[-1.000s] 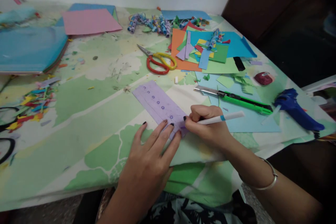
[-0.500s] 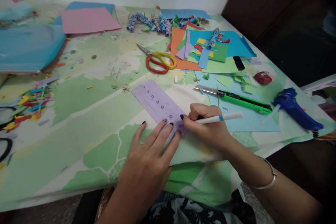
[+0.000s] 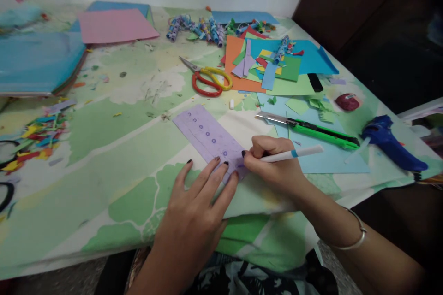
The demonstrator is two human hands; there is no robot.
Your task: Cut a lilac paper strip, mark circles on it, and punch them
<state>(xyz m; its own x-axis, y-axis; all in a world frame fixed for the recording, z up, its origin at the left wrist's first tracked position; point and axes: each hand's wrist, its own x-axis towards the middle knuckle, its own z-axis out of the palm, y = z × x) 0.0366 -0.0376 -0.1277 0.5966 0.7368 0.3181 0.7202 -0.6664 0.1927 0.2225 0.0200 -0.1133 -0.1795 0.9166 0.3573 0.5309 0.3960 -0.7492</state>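
A strip of purple paper lies slantwise on the table, with a row of several small drawn circles down its length. My left hand rests with spread fingers, its fingertips pressing on the paper's near end. A white felt-tip pen with a blue band is pinched in my right hand. The pen's purple tip meets the paper near its lower right edge, just beyond the last visible circle; my fingers partly hide this spot.
Scissors with red and yellow handles lie beyond the strip. On the right are a green box cutter with its blade out, a blue glue gun and coloured paper sheets. Paper scraps are heaped at left.
My right hand and the pen have shifted very slightly to the right. My left hand and the purple strip stay where they were.
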